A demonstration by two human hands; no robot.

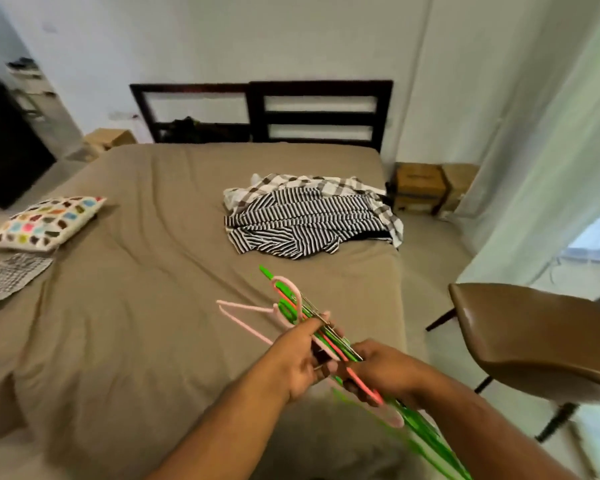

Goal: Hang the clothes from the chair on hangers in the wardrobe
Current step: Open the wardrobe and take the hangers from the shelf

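I see both hands over the near edge of the bed (135,306). The left hand (302,362) has its fingers curled round a bundle of hangers (291,306) in green, pink and orange. The right hand (385,372) grips the same bundle just behind it. Motion blur keeps me from counting them, though a pale pink one seems to splay out toward the bed's middle. The clothes (309,216), a striped piece over a checked one, lie heaped on the bed's far right part. The chair (533,341) stands just off the bed's right side. A patterned pillow (49,223) sits at the bed's left edge.
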